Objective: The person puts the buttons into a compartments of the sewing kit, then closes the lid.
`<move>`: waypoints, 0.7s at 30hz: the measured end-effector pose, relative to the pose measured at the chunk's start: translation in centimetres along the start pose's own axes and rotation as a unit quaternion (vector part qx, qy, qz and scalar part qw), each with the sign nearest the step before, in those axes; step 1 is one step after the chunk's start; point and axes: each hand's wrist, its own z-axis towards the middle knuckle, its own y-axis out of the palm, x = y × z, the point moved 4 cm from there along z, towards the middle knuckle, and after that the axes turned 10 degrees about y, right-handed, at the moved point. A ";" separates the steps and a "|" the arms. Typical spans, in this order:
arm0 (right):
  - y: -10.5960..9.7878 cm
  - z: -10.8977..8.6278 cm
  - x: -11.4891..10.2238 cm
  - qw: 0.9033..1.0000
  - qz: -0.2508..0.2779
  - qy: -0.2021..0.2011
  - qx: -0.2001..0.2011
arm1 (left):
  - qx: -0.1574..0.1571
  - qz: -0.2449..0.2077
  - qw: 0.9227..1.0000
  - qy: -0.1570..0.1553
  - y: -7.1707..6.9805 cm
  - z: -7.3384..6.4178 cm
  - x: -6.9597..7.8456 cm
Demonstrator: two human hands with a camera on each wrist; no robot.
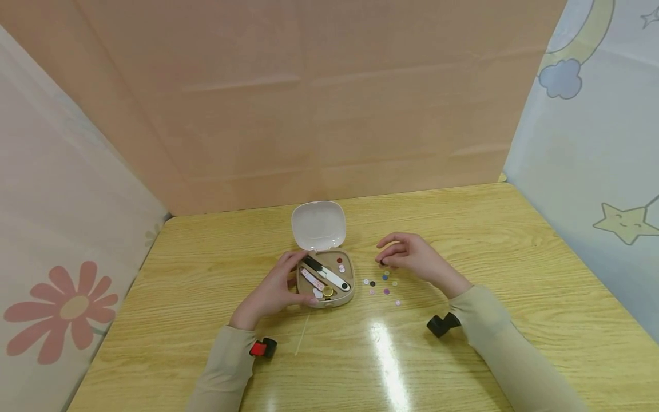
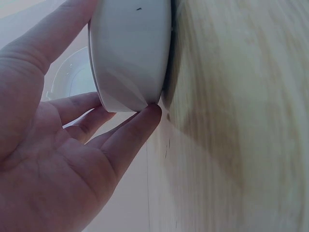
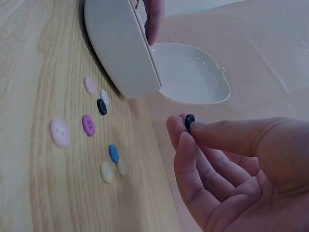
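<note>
A small light-coloured sewing box [image 1: 351, 294] stands on the table with its lid [image 1: 319, 226] raised at the back. My left hand [image 1: 271, 290] grips the box from its left side, thumb at the front and fingers towards the back. Between thumb and fingertips my right hand [image 1: 416, 258] pinches a black button [image 3: 189, 122], just above the table right of the box. Loose buttons lie below that hand, among them a blue button [image 3: 113, 153], a purple button [image 3: 88, 125] and another black button [image 3: 102, 106].
Inside the box lie a black-and-white tool [image 1: 329, 274], a patterned strip [image 1: 312, 279], a gold-coloured ring-like item [image 1: 328, 292] and a few buttons [image 1: 341, 268]. A thin pale strand [image 1: 302, 333] lies on the table [image 1: 206, 257] in front. A hanging cloth [image 1: 319, 114] stands behind the table.
</note>
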 end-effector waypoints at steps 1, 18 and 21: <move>0.1 0.1 -0.1 1.000 0.000 0.003 0.001 | -0.001 0.000 1.000 0.001 0.0 0.0 0.0; 2.1 1.6 -1.4 0.999 0.032 0.014 -0.011 | 0.001 -0.010 1.000 0.001 0.0 0.0 0.9; 2.6 1.9 -1.4 0.999 0.029 0.014 -0.015 | -0.003 -0.017 1.000 0.001 -0.2 -0.2 2.3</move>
